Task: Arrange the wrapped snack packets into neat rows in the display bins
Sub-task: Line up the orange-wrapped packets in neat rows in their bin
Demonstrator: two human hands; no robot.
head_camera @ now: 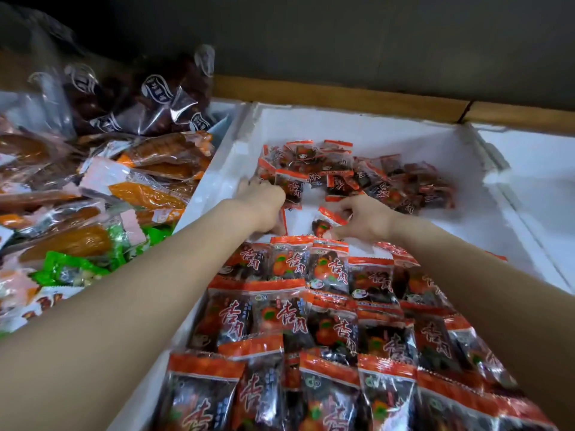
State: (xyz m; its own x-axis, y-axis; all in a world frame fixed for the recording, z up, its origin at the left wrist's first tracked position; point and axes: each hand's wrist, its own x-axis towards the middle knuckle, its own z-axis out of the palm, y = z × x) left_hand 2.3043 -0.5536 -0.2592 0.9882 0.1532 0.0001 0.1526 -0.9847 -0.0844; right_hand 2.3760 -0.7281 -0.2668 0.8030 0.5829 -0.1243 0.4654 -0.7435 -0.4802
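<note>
Rows of red snack packets [311, 321] lie neat at the near end of the white bin [404, 132]. Just past them, the right hand [364, 217] pinches a lone packet [326, 220]. The left hand [264, 200] curls on a second packet [291, 188] beside the loose pile [373, 178] farther back.

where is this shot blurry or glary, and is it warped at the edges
Head view: nearest red packets smear at the bottom edge; clear wrappers top left catch glare; the white bin walls splay with wide-angle warp; the wall behind is dark; left hand and right hand look sharp.
</note>
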